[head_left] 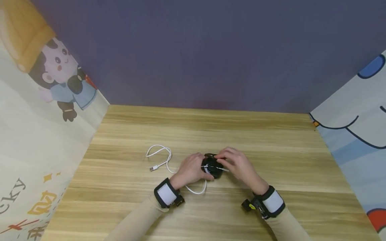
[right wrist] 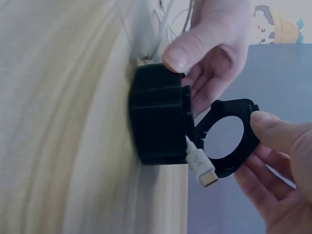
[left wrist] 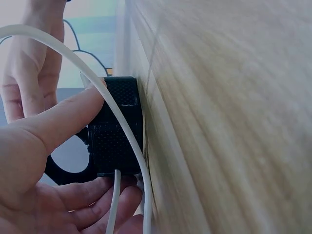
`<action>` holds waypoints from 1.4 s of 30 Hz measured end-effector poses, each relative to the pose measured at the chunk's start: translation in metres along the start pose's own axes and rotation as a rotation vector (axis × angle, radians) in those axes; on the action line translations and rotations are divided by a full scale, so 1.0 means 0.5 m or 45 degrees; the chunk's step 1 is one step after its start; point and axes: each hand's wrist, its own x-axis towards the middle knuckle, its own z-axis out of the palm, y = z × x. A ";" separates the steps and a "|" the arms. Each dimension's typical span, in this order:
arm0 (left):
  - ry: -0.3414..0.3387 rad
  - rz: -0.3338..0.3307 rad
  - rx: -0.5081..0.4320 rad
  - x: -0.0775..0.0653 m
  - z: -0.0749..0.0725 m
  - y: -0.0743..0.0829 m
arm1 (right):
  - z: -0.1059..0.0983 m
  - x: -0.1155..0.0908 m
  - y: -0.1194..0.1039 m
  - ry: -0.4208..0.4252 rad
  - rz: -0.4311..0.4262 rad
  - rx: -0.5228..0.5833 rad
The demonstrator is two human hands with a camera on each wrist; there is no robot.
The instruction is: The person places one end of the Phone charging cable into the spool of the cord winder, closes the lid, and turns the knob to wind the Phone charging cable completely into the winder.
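**Both hands grip a small black cable case, its ring lid standing away from the body**

From my remote seat I see the many-sided black case [right wrist: 158, 114] between the two hands, down at the wood-grain bench [head_left: 271, 140], where it appears to rest. The left hand [head_left: 193, 167] grips the case, thumb on the near side and fingers on the far side. The right hand [head_left: 238, 165] pinches the edge of the ring lid [right wrist: 250, 139], a flat black frame around a big round hole, between thumb and fingers.

A white cable [head_left: 197, 193] comes out on the left hand's side, loops under that wrist and ends beyond it in a USB-A plug [head_left: 153, 168]. A USB-C plug [right wrist: 200, 165] pokes out beside the right hand, clear of its fingers.

I judge the case light and stiff, probably hard plastic; the dimpled faces that the left wrist view shows should help against slipping. I would steady it by its side walls, as the left hand does. The lid looks thin and its joint possibly fragile, so I'd hold its outer rim and not twist. The cable should bend easily; I'd take it by the plug bodies.
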 end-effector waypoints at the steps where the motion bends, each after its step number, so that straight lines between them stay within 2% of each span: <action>1: -0.005 -0.003 -0.005 0.000 0.000 0.000 | 0.002 -0.005 0.000 0.003 -0.020 -0.010; 7: -0.026 -0.001 -0.041 0.004 -0.002 0.001 | 0.013 -0.036 -0.002 -0.076 -0.167 -0.056; 12: -0.025 0.011 -0.018 0.005 -0.004 0.003 | 0.018 -0.047 -0.006 -0.154 -0.220 -0.132; 25: -0.005 0.079 0.058 -0.001 -0.001 0.003 | 0.021 -0.052 -0.009 -0.266 -0.235 -0.223; 31: -0.038 0.107 0.107 -0.005 -0.005 0.003 | 0.018 -0.053 -0.015 -0.301 -0.210 -0.238; 35: -0.061 0.174 0.167 -0.003 -0.008 0.004 | 0.016 -0.054 -0.015 -0.314 -0.188 -0.213; 39: -0.071 0.289 0.226 0.005 -0.008 0.007 | 0.016 -0.052 -0.014 -0.297 -0.199 -0.176; 42: -0.090 0.321 0.233 0.008 -0.008 0.010 | 0.014 -0.054 -0.007 -0.274 -0.203 -0.128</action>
